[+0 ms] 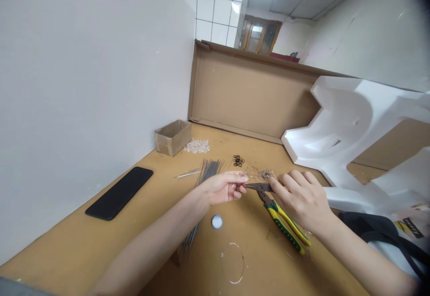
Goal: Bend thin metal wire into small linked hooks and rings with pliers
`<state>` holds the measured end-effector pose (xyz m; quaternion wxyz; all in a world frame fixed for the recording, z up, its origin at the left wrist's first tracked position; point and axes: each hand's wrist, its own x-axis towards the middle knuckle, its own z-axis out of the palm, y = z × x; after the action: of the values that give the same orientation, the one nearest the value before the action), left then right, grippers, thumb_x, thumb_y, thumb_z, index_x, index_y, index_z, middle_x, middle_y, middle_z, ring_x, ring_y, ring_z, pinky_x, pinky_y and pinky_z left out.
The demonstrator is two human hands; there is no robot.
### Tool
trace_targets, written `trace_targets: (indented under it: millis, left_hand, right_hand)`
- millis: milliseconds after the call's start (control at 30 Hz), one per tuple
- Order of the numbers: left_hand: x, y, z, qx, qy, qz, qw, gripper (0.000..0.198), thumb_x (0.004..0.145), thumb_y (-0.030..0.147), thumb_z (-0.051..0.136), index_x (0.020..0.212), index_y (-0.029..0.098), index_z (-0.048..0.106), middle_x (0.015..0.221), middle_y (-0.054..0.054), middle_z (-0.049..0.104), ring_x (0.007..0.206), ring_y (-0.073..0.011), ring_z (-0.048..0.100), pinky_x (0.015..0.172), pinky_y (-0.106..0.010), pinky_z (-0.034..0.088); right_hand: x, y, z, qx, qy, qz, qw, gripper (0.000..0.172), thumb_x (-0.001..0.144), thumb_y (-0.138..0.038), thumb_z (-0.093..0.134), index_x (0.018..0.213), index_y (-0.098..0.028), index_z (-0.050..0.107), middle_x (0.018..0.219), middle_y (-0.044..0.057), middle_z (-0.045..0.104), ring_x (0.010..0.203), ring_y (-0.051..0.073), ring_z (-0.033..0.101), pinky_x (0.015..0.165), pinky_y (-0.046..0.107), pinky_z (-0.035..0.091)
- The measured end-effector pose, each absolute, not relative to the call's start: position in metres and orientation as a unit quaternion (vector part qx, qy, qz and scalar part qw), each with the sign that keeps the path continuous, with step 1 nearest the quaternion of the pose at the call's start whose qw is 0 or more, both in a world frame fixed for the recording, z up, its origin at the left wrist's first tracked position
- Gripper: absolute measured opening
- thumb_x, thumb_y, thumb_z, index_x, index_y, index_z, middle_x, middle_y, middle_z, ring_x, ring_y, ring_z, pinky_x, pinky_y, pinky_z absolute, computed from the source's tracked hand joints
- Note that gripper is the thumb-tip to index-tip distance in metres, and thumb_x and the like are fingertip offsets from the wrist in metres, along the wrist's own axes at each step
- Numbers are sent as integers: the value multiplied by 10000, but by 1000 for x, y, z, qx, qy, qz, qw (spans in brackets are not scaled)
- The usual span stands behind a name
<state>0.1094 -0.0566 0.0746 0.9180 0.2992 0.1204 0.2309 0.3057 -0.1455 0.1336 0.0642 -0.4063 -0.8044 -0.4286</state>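
Observation:
My left hand (226,187) is closed in a pinch, with thumb and fingertips together at the tip of dark needle-nose pliers (255,186). A thin bit, perhaps wire, seems to be between those fingertips, too small to make out. Curled around the other end of the dark jaws is my right hand (298,197), its fingers hiding part of the metal. Yellow and green plier handles (285,226) slant down and right below that hand; whether they belong to the same tool I cannot tell. Under my left wrist lies a bundle of thin grey wires (208,170).
Behind the hands are tangled wire pieces (267,174) and black rings (238,160). Small clear pieces (197,146) lie beside a cardboard box (173,137). A black phone (119,193), blue-rimmed disc (217,222) and wire loop (243,262) rest nearer. White foam (346,117) stands right.

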Motion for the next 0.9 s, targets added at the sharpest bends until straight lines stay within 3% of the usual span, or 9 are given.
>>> trace_targets:
  millis: [367,633,767,900]
  left_hand:
    - [110,-59,76,305,130,242,912,172,666,86,668,690,109,500,617,22,513,529,-34,526,415,-107,325]
    - [105,-64,88,522,196,372,742,230,643,216,705,701,121,504,614,-1,599,526,-67,543,517,-188,423]
    - [101,-65,93,588,189,377,690,219,664,241,686,693,128,501,614,-4,602,557,-85,553,568,-228,449]
    - [99,-64,94,606,193,386,669,208,675,239,676,709,134,499,621,0,599,576,-85,552,601,-233,445]
  right_hand:
    - [305,-145,134,-393,-806,-435,76,113,834,-190,501,781,-181,600,597,21,485,610,161,348,565,313,191]
    - [306,-143,131,-444,-837,-312,69,113,815,-193,511,738,-181,593,649,26,535,633,161,436,587,287,263]
    - [305,-142,134,-496,-847,-171,83,138,822,-259,522,756,-194,624,666,29,587,617,154,505,552,263,308]
    - [307,-141,140,-549,-815,133,134,245,836,-379,490,739,-205,632,658,7,604,586,137,525,549,247,369]
